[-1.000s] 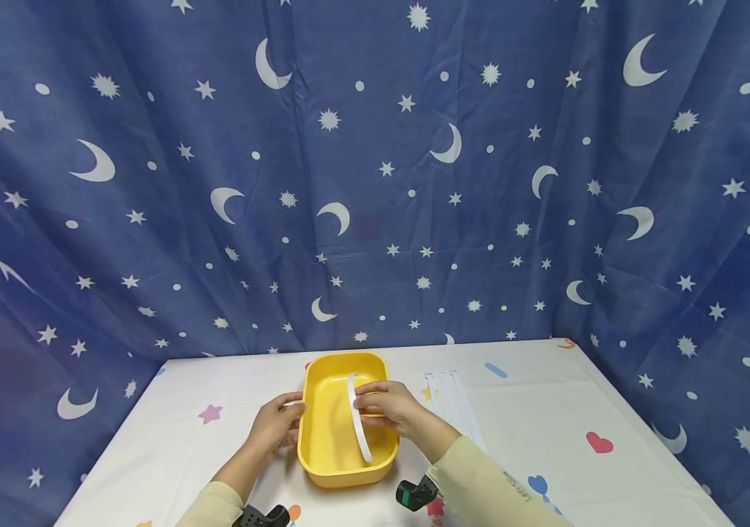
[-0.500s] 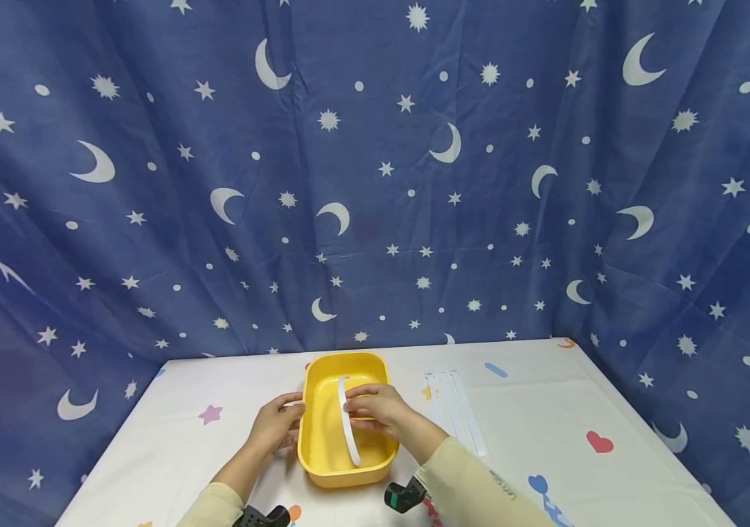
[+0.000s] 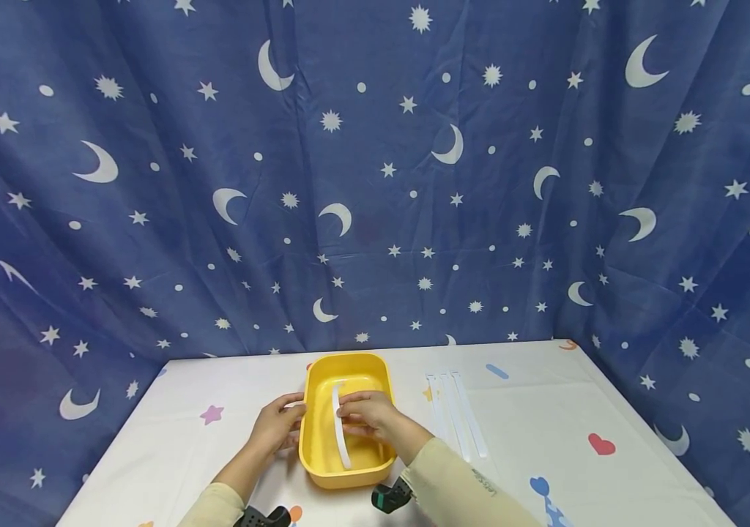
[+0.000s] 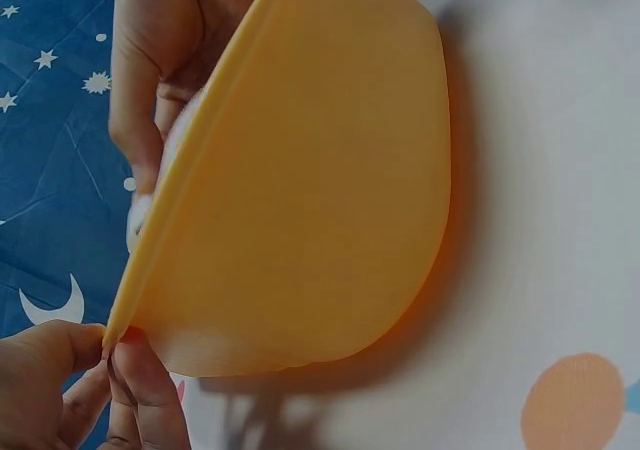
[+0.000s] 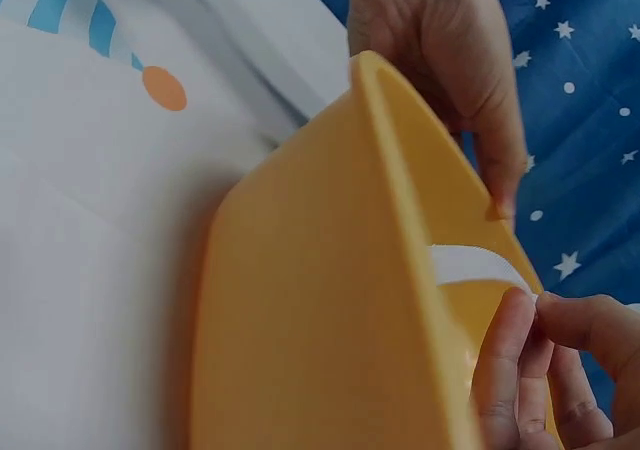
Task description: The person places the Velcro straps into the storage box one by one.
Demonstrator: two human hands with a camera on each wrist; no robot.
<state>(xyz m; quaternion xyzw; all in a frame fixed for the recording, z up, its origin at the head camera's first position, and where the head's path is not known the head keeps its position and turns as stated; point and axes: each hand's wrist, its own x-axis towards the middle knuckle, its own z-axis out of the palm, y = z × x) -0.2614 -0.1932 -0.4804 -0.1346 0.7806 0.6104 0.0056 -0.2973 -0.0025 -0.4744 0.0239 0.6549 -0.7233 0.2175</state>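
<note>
A yellow plastic tub (image 3: 381, 380) stands on the white table. My left hand (image 3: 276, 424) grips the tub's left rim; the left wrist view shows its fingers (image 4: 80, 390) pinching that rim beside the outer wall of the tub (image 4: 300, 200). My right hand (image 3: 365, 413) reaches over the tub and pinches a long white strip (image 3: 338, 428) that curves down inside, left of the middle. In the right wrist view the right hand's fingers (image 5: 540, 360) hold the strip (image 5: 470, 265) just past the tub's rim (image 5: 400, 170), and the left hand (image 5: 450, 70) shows beyond.
Several more white strips (image 3: 457, 413) lie side by side on the table right of the tub. The tablecloth (image 3: 546, 424) carries coloured shapes. A blue star-and-moon curtain (image 3: 375, 183) hangs close behind the table and round both sides.
My right hand has carried the white strip leftward across the tub, from right of its middle to left of it. The left hand has stayed on the rim.
</note>
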